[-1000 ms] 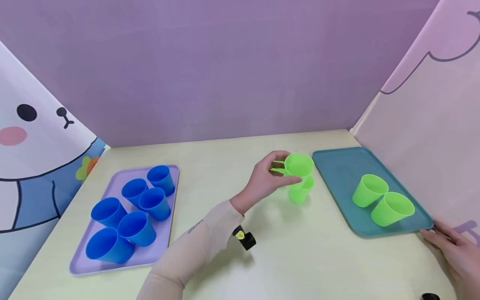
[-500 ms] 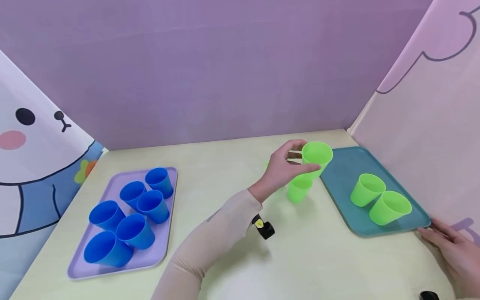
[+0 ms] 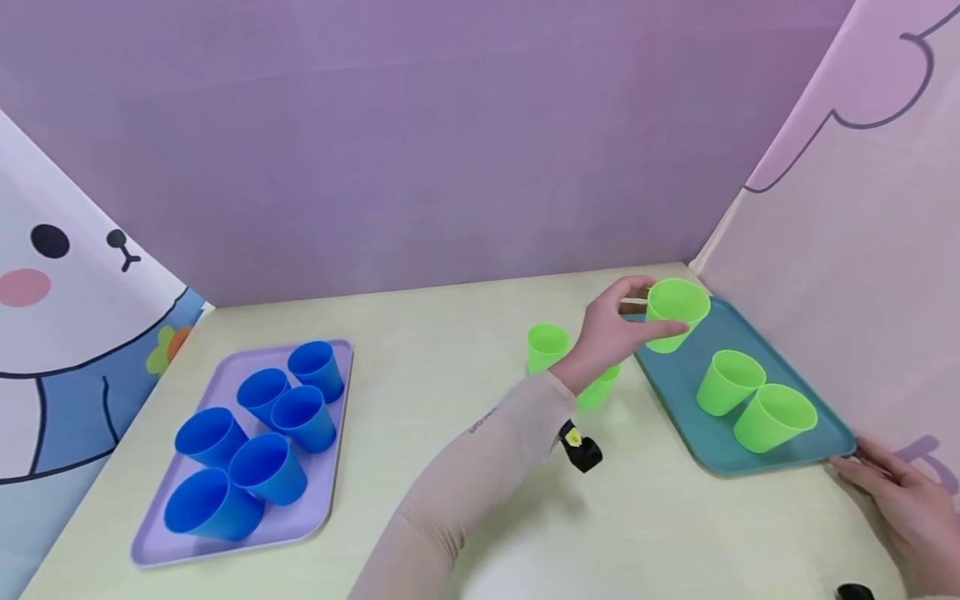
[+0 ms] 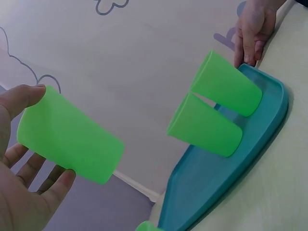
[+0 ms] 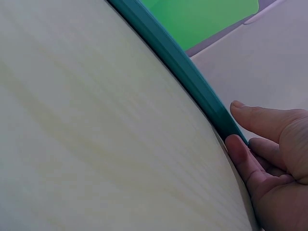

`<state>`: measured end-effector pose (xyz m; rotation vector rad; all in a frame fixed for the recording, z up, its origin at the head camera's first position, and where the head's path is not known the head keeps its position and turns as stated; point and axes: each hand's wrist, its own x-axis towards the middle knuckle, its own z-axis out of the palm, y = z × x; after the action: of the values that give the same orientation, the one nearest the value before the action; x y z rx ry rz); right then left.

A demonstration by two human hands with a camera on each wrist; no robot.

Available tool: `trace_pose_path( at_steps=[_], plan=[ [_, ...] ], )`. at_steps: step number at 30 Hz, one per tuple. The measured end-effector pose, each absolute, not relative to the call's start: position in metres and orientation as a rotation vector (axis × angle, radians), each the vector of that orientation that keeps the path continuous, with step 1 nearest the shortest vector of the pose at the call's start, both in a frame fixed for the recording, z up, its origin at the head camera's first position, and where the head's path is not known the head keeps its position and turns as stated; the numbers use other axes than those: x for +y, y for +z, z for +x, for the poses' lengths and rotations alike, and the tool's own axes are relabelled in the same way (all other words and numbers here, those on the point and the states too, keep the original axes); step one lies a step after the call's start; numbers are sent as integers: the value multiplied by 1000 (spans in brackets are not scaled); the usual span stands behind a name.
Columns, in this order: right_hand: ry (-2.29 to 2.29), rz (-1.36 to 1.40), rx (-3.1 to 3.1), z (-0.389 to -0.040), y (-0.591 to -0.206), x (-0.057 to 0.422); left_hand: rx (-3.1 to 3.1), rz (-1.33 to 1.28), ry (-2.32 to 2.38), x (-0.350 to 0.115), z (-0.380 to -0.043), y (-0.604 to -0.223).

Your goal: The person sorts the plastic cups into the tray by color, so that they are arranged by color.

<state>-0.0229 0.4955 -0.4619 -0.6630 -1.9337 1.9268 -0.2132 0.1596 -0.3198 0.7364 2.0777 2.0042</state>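
My left hand (image 3: pixel 611 333) grips a light-green cup (image 3: pixel 678 304) between thumb and fingers. Upright in the head view, the cup is held over the far left part of the teal tray (image 3: pixel 693 446). The left wrist view shows its side wall, with the thumb near the rim and fingers beneath. Two more green cups, a rear one (image 3: pixel 727 382) and a front one (image 3: pixel 776 417), stand side by side on that tray. At the tray's near right corner, my right hand (image 3: pixel 911 504) holds the edge between thumb and fingers; the right wrist view shows fingertips at the rim.
Two green cups, one (image 3: pixel 546 344) farther back and one (image 3: pixel 597 390) partly hidden behind my left wrist, stand on the table. A lilac tray (image 3: pixel 303 527) at left bears several blue cups (image 3: pixel 303 417). Printed panels (image 3: pixel 450 167) enclose the table's back and sides.
My left hand has carried the green cup rightward, away from the other loose green cups and over the teal tray. My right hand has stayed at the tray's corner.
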Motion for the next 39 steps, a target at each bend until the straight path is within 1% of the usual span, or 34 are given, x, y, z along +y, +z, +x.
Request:
trace_pose_path(
  at_steps=[9,20,28,39],
  plan=[
    [2067,-558,-1781,-21,-458,490,2136,674,2000,189,-208,-335],
    [2037,-579,-1803,-23,-461,491,2218,585,1922,206,-201,-362],
    [2019,-588,-1799,-23,-461,490,2265,576,1898,219,-195,-369],
    [2011,-646,-1844,-21,-459,491,2319,463,1867,234,-190,-383]
  ],
)
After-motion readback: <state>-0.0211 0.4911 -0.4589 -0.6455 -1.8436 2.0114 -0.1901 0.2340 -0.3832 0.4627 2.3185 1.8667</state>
